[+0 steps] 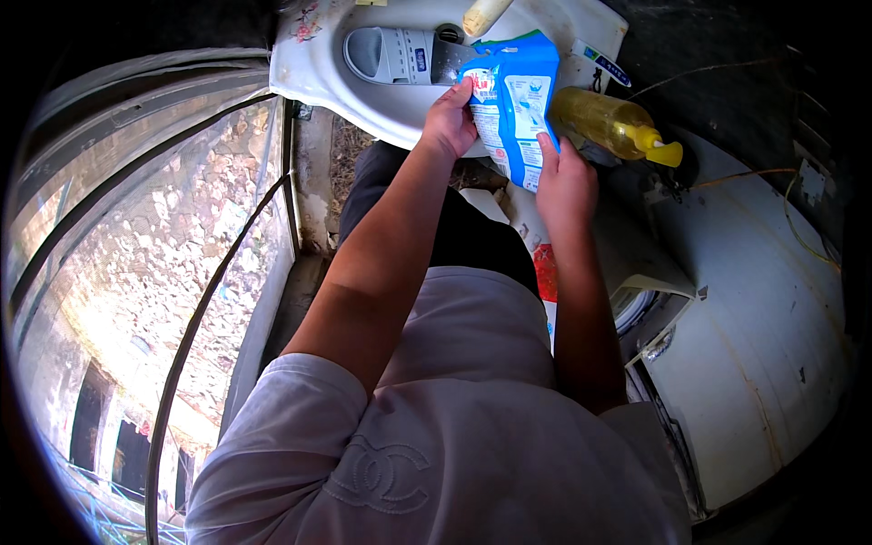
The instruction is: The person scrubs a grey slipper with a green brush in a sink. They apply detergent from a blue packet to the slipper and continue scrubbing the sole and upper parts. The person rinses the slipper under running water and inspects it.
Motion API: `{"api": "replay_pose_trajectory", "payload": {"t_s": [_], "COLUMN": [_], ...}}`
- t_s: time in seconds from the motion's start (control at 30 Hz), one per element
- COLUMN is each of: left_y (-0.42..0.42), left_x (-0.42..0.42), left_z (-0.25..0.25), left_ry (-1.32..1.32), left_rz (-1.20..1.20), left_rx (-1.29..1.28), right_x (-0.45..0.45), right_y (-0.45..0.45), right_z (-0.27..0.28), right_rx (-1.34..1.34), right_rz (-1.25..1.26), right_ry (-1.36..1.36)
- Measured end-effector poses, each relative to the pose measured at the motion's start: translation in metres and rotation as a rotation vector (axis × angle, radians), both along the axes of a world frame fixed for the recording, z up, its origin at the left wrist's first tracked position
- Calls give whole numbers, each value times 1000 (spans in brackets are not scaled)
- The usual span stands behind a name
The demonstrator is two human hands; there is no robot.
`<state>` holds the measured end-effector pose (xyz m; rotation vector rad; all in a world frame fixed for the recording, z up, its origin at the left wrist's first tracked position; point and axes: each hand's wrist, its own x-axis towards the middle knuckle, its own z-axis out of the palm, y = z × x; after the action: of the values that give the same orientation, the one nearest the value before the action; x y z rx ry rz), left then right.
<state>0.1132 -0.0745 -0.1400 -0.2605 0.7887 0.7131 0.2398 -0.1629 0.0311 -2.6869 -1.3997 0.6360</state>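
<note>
Both hands hold a blue and white printed plastic pouch (pixel 512 102) over the front rim of a white ceramic washbasin (pixel 320 95). My left hand (pixel 453 119) grips the pouch's left edge, thumb on its face. At its lower right edge, my right hand (pixel 565 174) pinches it between thumb and fingers. The pouch's top looks torn or cut. In the basin lies a grey plastic slipper (pixel 395 56), its right end partly behind the pouch and scattered with white grains.
Right of the pouch lies a yellow-tinted pump bottle (pixel 599 122). A toothpaste tube (pixel 603 63) rests on the basin's right rim, and a pale rod-like handle (pixel 484 17) juts in at the top. A window (pixel 191 225) is on the left, a white washing machine (pixel 749 327) on the right.
</note>
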Motion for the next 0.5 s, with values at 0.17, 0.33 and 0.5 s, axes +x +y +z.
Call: {"api": "replay_pose_trajectory", "payload": {"t_s": [0.17, 0.33, 0.5], "left_y": [-6, -7, -7], "left_x": [7, 6, -4], "left_z": [9, 24, 69], "left_ry": [61, 78, 156], "left_rz": [56, -1, -232], "left_rx": [38, 168, 396], "right_x": [7, 4, 9], "right_y": [-21, -37, -78], "right_z": [-10, 3, 35], "right_rx": [124, 156, 240], "right_rz": [-7, -113, -139], "right_ry": [56, 205, 499]}}
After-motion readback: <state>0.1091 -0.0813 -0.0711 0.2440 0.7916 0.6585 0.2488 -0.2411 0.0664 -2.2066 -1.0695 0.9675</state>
